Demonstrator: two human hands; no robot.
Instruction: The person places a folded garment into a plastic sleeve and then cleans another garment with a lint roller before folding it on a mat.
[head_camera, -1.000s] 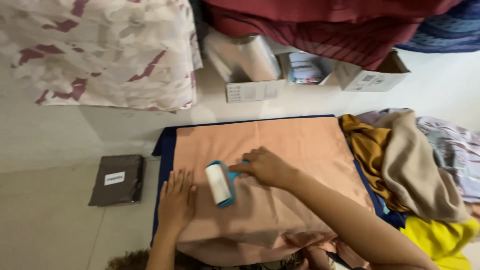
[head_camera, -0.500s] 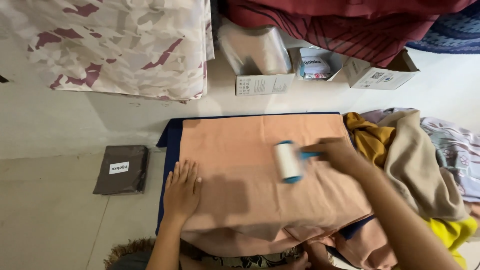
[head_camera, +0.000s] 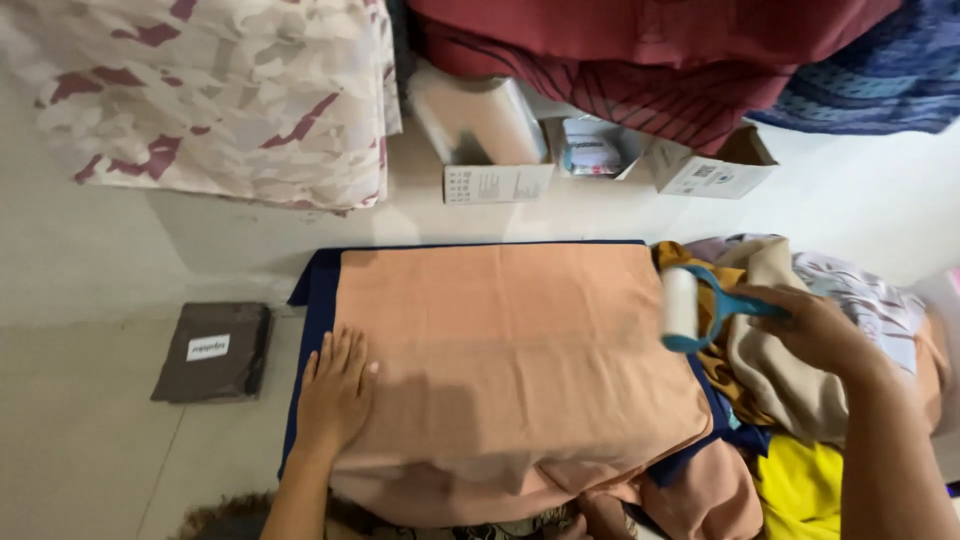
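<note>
Left hand: The left hand (head_camera: 335, 392) is lying flat and open on the left edge of the peach cloth (head_camera: 515, 365). The fingers are spread and pressing down, holding nothing. It looks like it is keeping the cloth from sliding.

Right hand: The right hand (head_camera: 815, 330) is closing around the blue handle of the lint roller (head_camera: 690, 310). The grip looks firm, so the roller is not drooping.

Where the roller is: It is sitting at the right edge of the peach cloth, just over the pile of clothes (head_camera: 800, 370) beside it. I cannot tell if the white roll is touching the cloth or floating a bit above it.

How the roller looks: It is a fat white roll on a curved blue frame. The roll is standing up and down in the picture, with the handle pointing right into the hand.

How the cloth looks: It is lying smooth and flat, spread over a dark blue mat (head_camera: 312, 330). Its front edge is hanging down near the person. A flat cloth is probably easier to roll on.

Things around: A dark flat packet (head_camera: 212, 352) is lying on the floor (head_camera: 90, 450), well apart to the left. Small cardboard boxes (head_camera: 600, 165) are lining the far side. A patterned fabric (head_camera: 210, 95) is hanging above them.
</note>
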